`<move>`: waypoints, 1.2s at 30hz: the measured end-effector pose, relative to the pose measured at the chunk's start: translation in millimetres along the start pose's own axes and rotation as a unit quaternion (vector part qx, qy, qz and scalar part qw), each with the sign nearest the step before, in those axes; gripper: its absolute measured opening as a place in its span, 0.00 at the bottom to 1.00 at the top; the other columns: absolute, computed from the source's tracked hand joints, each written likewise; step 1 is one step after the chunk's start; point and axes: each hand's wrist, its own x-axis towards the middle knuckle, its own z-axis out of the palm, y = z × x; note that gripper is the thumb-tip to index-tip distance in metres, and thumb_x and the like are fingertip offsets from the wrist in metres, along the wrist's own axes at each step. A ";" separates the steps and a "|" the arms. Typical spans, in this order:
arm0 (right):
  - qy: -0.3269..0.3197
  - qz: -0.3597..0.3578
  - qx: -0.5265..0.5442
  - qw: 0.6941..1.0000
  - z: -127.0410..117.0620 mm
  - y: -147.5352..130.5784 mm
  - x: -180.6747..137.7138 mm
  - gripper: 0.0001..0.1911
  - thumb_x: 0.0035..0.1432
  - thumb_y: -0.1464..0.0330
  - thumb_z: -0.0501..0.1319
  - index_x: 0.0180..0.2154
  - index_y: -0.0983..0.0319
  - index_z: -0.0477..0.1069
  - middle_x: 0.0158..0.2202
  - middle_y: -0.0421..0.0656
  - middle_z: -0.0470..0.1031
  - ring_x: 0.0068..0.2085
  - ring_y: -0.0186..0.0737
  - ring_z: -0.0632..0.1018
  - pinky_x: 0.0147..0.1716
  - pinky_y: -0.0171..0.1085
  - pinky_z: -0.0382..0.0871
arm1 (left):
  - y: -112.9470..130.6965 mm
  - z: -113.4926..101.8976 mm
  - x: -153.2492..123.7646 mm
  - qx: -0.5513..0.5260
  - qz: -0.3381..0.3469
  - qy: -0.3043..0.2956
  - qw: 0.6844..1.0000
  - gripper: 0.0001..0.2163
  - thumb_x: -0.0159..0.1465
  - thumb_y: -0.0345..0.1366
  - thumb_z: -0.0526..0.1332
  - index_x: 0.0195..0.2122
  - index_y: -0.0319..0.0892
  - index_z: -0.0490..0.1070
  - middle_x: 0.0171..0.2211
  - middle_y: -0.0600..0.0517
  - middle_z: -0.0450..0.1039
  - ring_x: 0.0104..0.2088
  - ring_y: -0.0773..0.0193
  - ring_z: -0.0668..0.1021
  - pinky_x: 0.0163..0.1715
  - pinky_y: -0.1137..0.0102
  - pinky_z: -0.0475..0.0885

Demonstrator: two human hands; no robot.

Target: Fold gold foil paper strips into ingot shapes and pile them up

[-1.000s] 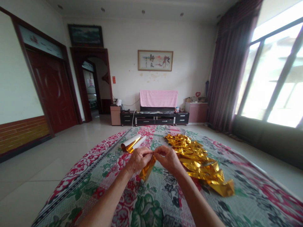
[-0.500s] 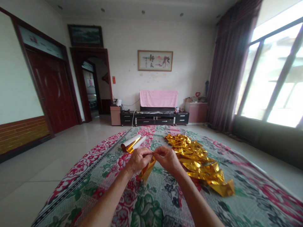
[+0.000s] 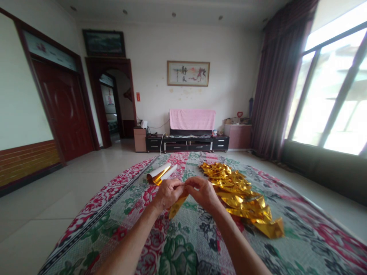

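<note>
Gold paper strip (image 3: 176, 204) is pinched at its top by the left hand (image 3: 168, 193) and right hand (image 3: 205, 193), fingers closed tight, just left of the gold pile (image 3: 243, 198). Many pieces in the pile look done. A paper roll (image 3: 161, 172), farther left of the pile, looks unused.

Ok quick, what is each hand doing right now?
Left hand: closed, pinching the top of the gold foil strip.
Right hand: closed, pinching the same end of that strip.
</note>
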 end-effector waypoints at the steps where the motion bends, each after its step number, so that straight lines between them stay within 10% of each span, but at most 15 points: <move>1: 0.002 -0.004 -0.003 1.000 -0.6 -1.4 -0.1 0.06 0.48 0.71 0.59 0.29 0.61 0.75 0.26 0.39 0.74 0.28 0.32 0.73 0.30 0.30 0.65 | -0.5 0.2 0.2 0.006 0.002 0.004 1.000 0.11 0.58 0.33 0.53 0.27 0.38 0.75 0.23 0.52 0.70 0.26 0.67 0.70 0.28 0.74 0.62; 13: 0.013 -0.011 -0.024 1.000 -5.5 -11.0 2.6 0.06 0.48 0.71 0.60 0.25 0.60 0.77 0.24 0.40 0.74 0.26 0.33 0.73 0.28 0.31 0.64 | 0.0 1.1 -0.3 -0.023 -0.022 0.009 0.999 0.13 0.57 0.39 0.57 0.26 0.37 0.76 0.21 0.53 0.70 0.25 0.68 0.69 0.25 0.75 0.61; 19: -0.013 0.142 0.196 0.970 -1.5 -6.7 0.4 0.15 0.47 0.60 0.62 0.35 0.63 0.75 0.29 0.42 0.76 0.29 0.36 0.75 0.29 0.33 0.67 | -0.6 -1.1 2.8 -0.133 -0.084 0.038 0.987 0.12 0.57 0.39 0.57 0.32 0.37 0.76 0.24 0.52 0.73 0.26 0.66 0.72 0.25 0.75 0.64; 36: 0.034 0.143 0.290 0.946 5.7 0.6 -2.1 0.17 0.41 0.57 0.66 0.29 0.63 0.76 0.26 0.42 0.76 0.28 0.36 0.74 0.30 0.34 0.68 | -4.5 0.3 3.2 -0.155 -0.087 0.064 0.982 0.14 0.56 0.40 0.57 0.35 0.36 0.76 0.26 0.51 0.73 0.27 0.66 0.71 0.28 0.75 0.65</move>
